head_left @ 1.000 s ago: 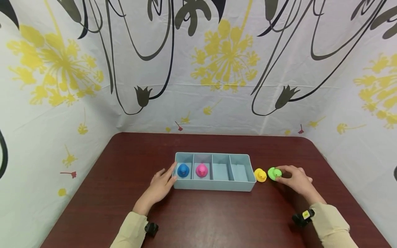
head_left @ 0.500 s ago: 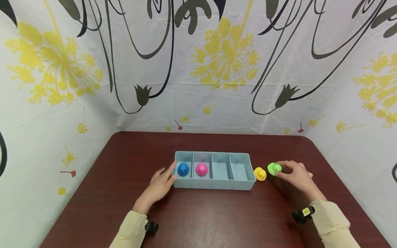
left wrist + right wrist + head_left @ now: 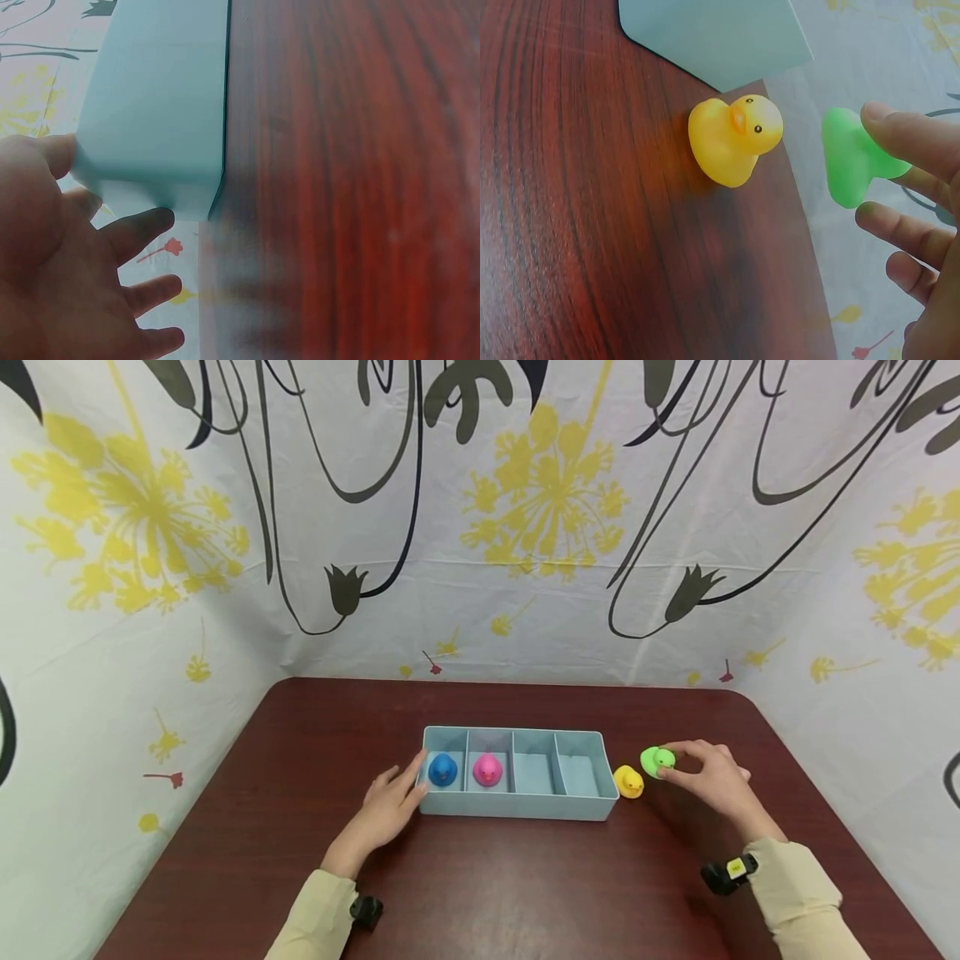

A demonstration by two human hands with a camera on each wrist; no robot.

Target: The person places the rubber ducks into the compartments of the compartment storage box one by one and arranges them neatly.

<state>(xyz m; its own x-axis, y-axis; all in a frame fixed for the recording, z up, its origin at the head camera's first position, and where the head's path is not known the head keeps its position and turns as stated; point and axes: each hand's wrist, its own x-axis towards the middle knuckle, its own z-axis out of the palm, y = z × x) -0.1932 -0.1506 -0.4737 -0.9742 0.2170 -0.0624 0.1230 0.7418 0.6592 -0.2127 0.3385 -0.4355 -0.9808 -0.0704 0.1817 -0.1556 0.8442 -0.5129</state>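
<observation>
A pale blue box (image 3: 517,807) with a row of compartments stands on the table. My left hand (image 3: 388,807) touches its left end with spread, fairly straight fingers; in the left wrist view the thumb (image 3: 60,154) lies at the corner. A blue rubber duck (image 3: 443,770) sits in the leftmost compartment, a pink rubber duck (image 3: 488,770) in the one beside it. My right hand (image 3: 712,781) pinches a green rubber duck (image 3: 656,762) between thumb and fingers, raised over the table. Just left of it, a yellow rubber duck (image 3: 724,146) stands at the box's right end.
The brown wooden table (image 3: 525,893) has rounded far corners. A white cloth (image 3: 465,593) printed with flowers hangs behind it and along both sides. Black wrist cameras (image 3: 366,912) sit at both sleeves.
My right hand has lifted the green rubber duck off the table and shifted it slightly left and away from me. The left hand, box and other ducks stay put.
</observation>
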